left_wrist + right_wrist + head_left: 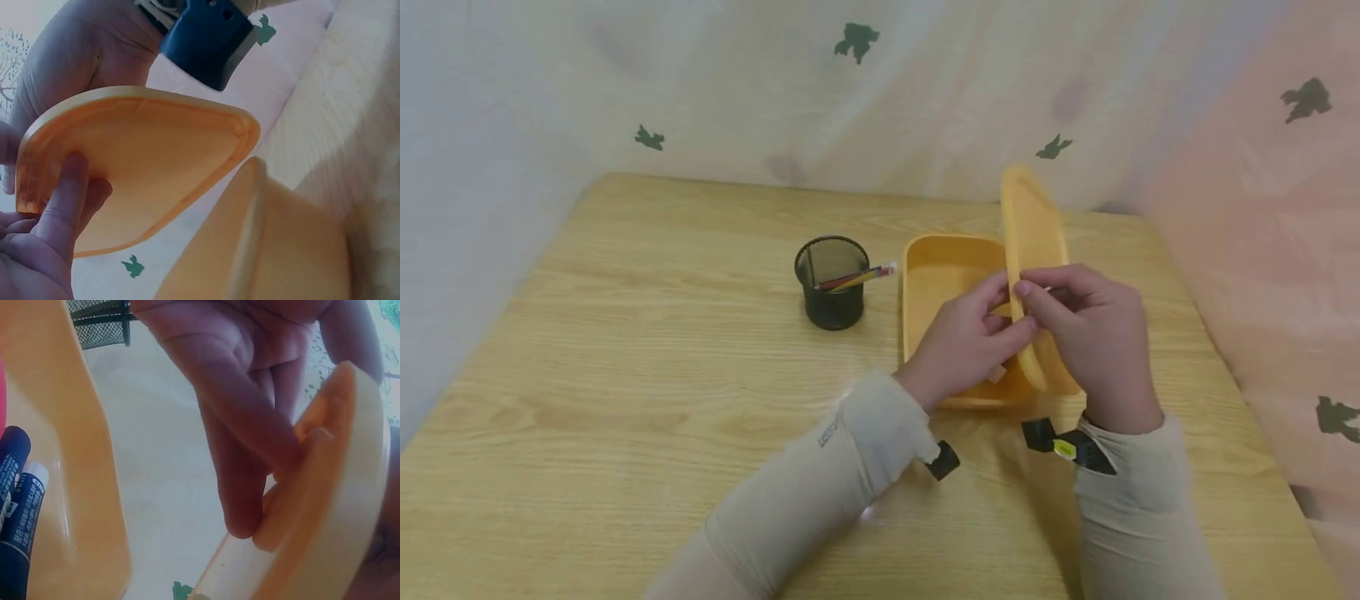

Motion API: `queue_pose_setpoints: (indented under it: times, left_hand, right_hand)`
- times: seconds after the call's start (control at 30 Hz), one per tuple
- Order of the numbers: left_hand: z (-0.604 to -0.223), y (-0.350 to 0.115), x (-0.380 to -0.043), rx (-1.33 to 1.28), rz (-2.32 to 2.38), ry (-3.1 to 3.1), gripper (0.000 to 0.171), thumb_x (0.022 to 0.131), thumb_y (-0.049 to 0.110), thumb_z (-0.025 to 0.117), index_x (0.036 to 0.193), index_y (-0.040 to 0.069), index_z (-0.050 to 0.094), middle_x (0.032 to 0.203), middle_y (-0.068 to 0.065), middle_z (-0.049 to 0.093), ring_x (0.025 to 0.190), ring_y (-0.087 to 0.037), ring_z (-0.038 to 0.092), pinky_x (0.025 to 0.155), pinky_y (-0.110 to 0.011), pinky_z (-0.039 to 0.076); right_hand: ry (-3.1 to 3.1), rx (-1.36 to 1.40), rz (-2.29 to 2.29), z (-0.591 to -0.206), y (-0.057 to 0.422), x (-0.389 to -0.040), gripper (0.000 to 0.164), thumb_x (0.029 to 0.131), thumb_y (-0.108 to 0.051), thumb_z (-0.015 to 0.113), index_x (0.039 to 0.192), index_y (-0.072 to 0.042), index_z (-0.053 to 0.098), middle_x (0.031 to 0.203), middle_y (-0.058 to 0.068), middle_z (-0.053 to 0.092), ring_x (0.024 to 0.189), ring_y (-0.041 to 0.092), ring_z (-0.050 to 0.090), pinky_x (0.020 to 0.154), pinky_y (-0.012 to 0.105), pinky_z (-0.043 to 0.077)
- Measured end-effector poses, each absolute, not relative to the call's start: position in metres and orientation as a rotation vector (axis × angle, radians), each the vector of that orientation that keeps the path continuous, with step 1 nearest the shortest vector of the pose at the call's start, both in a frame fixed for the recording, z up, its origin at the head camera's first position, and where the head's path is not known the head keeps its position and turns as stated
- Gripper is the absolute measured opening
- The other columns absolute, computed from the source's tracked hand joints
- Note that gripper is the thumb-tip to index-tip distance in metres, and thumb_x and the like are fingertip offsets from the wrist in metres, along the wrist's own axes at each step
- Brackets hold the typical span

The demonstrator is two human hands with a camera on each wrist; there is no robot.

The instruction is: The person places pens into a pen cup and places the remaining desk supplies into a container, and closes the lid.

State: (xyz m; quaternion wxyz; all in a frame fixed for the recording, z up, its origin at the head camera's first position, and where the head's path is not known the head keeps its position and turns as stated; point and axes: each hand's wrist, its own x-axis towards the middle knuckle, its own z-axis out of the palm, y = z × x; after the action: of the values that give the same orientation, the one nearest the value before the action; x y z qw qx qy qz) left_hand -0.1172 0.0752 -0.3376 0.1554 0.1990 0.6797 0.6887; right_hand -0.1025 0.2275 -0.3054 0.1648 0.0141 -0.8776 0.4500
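Note:
An orange plastic lid stands on edge above the right side of an orange box. My left hand reaches over the box and grips the lid's near rim, its fingertips against the recessed face in the left wrist view. From the right, my right hand pinches the same rim between thumb and fingers. Inside the box, the right wrist view shows two dark blue tubes with printed labels and the edge of something pink. My hands and the lid hide part of the box's inside.
Left of the box stands a black mesh pen cup with pencils leaning out toward the box. All sit on a wooden table. Pale cloth with green shapes hangs behind and at the right.

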Motion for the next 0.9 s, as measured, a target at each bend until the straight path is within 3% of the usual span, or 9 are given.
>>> queue_pose_setpoints:
  times: [0.1,0.2,0.37,0.53,0.7,0.9]
  left_hand:
    - [-0.343,0.074,-0.115,0.533,2.019,1.935,0.042,0.099,0.023,0.066,0.139,0.021,0.054,0.125,0.005,0.064,0.075,-0.010,0.067,0.056,-0.027,0.054]
    - [-0.349,0.074,-0.114,0.527,2.057,1.931,0.045,0.099,0.018,0.065,0.143,0.018,0.053,0.134,0.004,0.062,0.085,-0.008,0.068,0.062,-0.027,0.057]
    - [-0.355,0.074,-0.114,0.533,2.114,1.852,0.046,0.100,0.011,0.062,0.144,0.013,0.050,0.131,-0.001,0.063,0.082,-0.011,0.067,0.065,-0.030,0.058]
    - [-0.359,0.071,-0.112,0.528,2.151,1.774,0.046,0.100,0.006,0.060,0.144,0.009,0.048,0.125,-0.010,0.064,0.071,-0.015,0.062,0.060,-0.028,0.053]
    - [-0.360,0.068,-0.111,0.536,2.171,1.777,0.050,0.100,0.006,0.059,0.148,0.011,0.046,0.137,-0.010,0.061,0.094,-0.017,0.070,0.073,-0.036,0.060]
    - [-0.361,0.068,-0.110,0.566,2.248,1.725,0.053,0.100,0.000,0.058,0.150,0.007,0.043,0.143,-0.014,0.056,0.112,-0.028,0.067,0.084,-0.034,0.059]
  right_hand:
    - [-2.559,0.076,1.242,-0.306,0.226,-0.103,0.021,0.089,-0.025,0.078,0.105,-0.010,0.080,0.080,-0.007,0.071,0.067,0.006,0.063,0.058,0.016,0.049]
    - [-2.582,0.106,1.246,-0.306,0.227,-0.103,0.021,0.089,-0.023,0.079,0.103,-0.008,0.079,0.082,-0.003,0.073,0.068,0.006,0.064,0.060,0.016,0.051]
    - [-2.614,0.094,1.304,-0.308,0.238,-0.107,0.023,0.088,-0.027,0.080,0.105,-0.011,0.079,0.088,-0.010,0.075,0.079,0.005,0.068,0.069,0.015,0.053]
    - [-2.651,-0.041,1.412,-0.310,0.258,-0.113,0.030,0.090,-0.032,0.078,0.114,-0.014,0.077,0.098,-0.015,0.075,0.098,0.005,0.066,0.081,0.016,0.051]
    - [-2.714,-0.197,1.411,-0.313,0.275,-0.117,0.037,0.092,-0.039,0.073,0.122,-0.017,0.073,0.112,-0.009,0.073,0.109,0.007,0.059,0.088,0.024,0.045]
    - [-2.738,-0.297,1.400,-0.319,0.287,-0.125,0.043,0.092,-0.043,0.071,0.126,-0.016,0.070,0.117,-0.006,0.071,0.112,0.009,0.056,0.092,0.030,0.041]
